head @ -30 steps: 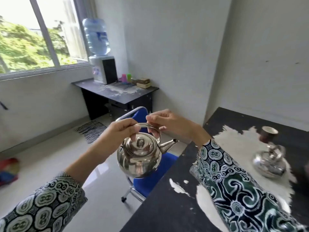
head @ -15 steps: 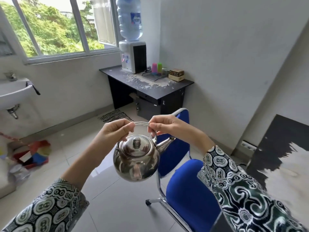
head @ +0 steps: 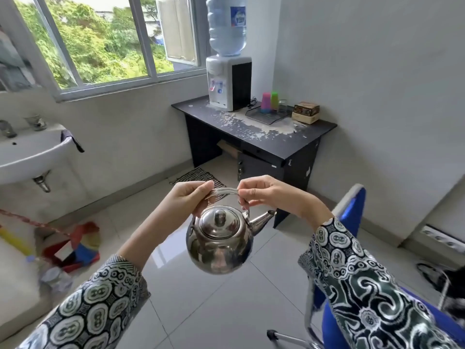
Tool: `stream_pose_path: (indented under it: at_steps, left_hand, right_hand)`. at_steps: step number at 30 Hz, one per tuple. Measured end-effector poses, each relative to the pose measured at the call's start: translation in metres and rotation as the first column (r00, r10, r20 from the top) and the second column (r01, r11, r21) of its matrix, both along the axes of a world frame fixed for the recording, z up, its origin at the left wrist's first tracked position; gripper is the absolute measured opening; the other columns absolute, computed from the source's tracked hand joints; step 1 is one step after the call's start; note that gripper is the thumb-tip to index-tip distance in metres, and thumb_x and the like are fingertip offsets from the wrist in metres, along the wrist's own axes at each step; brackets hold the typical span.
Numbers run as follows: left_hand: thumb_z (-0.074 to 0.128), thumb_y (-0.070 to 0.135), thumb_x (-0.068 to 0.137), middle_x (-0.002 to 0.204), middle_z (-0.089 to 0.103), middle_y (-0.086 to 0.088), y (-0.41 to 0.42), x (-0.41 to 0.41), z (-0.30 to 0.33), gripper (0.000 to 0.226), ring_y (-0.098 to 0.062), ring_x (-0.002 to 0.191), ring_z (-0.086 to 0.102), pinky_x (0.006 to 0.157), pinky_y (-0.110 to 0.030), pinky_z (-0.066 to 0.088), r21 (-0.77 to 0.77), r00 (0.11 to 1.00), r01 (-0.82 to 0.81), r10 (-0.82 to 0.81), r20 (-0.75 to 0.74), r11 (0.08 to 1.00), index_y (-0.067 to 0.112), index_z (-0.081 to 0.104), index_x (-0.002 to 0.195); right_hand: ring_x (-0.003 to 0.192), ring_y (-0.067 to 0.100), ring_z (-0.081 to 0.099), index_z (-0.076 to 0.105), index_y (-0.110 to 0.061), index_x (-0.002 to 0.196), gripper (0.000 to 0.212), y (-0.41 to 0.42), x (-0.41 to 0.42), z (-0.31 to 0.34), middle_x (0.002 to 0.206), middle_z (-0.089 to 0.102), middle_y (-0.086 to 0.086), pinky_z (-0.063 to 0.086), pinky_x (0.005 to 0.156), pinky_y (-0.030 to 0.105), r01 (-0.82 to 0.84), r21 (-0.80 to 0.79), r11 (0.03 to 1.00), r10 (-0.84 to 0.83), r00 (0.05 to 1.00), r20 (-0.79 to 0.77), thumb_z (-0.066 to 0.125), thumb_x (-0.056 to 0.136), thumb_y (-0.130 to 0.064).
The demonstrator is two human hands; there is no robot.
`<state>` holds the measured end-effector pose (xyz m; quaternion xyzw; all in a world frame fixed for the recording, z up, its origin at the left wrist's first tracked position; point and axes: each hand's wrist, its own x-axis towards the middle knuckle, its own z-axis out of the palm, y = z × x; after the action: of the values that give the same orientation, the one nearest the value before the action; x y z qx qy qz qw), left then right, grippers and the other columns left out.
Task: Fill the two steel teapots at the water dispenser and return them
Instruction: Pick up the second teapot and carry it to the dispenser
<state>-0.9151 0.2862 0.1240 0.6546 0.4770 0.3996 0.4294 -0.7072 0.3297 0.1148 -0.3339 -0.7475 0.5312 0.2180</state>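
A wide stretch of pale tiled floor (head: pixel 201 308) lies open between the person and the dark peeling-topped bench (head: pixel 254 132) in the corner, where the white water dispenser with its blue bottle (head: pixel 227 79) stands near the bench's left edge. A blue swivel chair (head: pixel 349 212) crowds the right side; a white wall sink (head: pixel 30 152) juts in at left. The round, mirror-bright steel teapot (head: pixel 219 244) hangs in mid-air, lid on, spout pointing right, its wire handle pinched by the left hand (head: pixel 190 200) and the right hand (head: pixel 266 195), each closed on it
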Motion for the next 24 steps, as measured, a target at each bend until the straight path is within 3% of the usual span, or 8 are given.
stream_pose_path:
  at_steps: [3,5,12,16,19,24]
  left_hand:
    - [0.044,0.028,0.095,0.042,0.044,0.007,0.039,-0.026,-0.010,0.040,-0.007,0.041,0.036,0.049,-0.022,0.033,0.040,0.995,0.027,-0.023,-0.095,0.999,0.008,0.055,0.062]
    - [0.044,0.029,0.095,0.042,0.044,0.007,0.068,-0.041,-0.017,0.042,-0.008,0.042,0.036,0.051,-0.027,0.033,0.056,0.991,0.037,-0.030,-0.129,0.998,0.005,0.052,0.062]
    - [0.043,0.028,0.096,0.037,0.041,0.006,0.203,-0.072,-0.028,0.043,-0.007,0.040,0.035,0.049,-0.026,0.033,0.148,0.974,0.054,-0.019,-0.228,0.988,0.013,0.045,0.055]
    - [0.043,0.031,0.095,0.040,0.042,0.004,0.293,-0.087,-0.027,0.046,-0.008,0.041,0.036,0.047,-0.021,0.033,0.155,0.978,0.063,-0.030,-0.206,0.986,0.022,0.044,0.050]
    - [0.045,0.034,0.093,0.043,0.040,0.005,0.364,-0.095,-0.025,0.045,-0.009,0.043,0.035,0.048,-0.025,0.032,0.148,0.988,0.038,-0.015,-0.153,0.988,0.020,0.041,0.051]
    - [0.045,0.032,0.095,0.046,0.042,0.007,0.470,-0.115,-0.031,0.046,-0.010,0.049,0.036,0.051,-0.026,0.033,0.186,0.980,-0.008,0.045,-0.196,0.983,0.024,0.042,0.050]
  right_hand:
    - [0.079,0.014,0.054,0.057,-0.015,0.080,0.019,0.036,-0.023,-0.007,0.076,0.057,-0.002,0.045,0.095,0.041,-0.005,-0.009,1.000,0.005,0.999,0.046,0.047,0.094,-0.022]
    - [0.080,0.015,0.054,0.057,-0.014,0.080,0.019,0.064,-0.036,-0.011,0.077,0.057,-0.002,0.044,0.096,0.043,-0.002,-0.016,1.000,0.003,0.998,0.062,0.046,0.094,-0.021]
    - [0.072,0.015,0.055,0.056,-0.010,0.076,0.020,0.199,-0.069,-0.014,0.073,0.058,0.000,0.045,0.083,0.033,-0.077,-0.015,0.997,0.078,0.994,0.073,0.049,0.087,-0.025]
    - [0.074,0.018,0.053,0.056,-0.007,0.076,0.021,0.290,-0.081,-0.003,0.072,0.057,0.003,0.044,0.078,0.026,-0.141,0.029,0.990,0.137,0.984,0.110,0.048,0.089,-0.021]
    - [0.072,0.014,0.051,0.057,-0.001,0.080,0.022,0.366,-0.089,0.005,0.074,0.055,0.004,0.042,0.074,0.023,-0.126,0.077,0.989,0.113,0.981,0.159,0.047,0.093,-0.016]
    - [0.074,0.012,0.049,0.056,-0.010,0.082,0.017,0.473,-0.111,-0.003,0.075,0.054,-0.003,0.040,0.075,0.026,-0.059,0.118,0.991,0.038,0.984,0.177,0.047,0.094,-0.016]
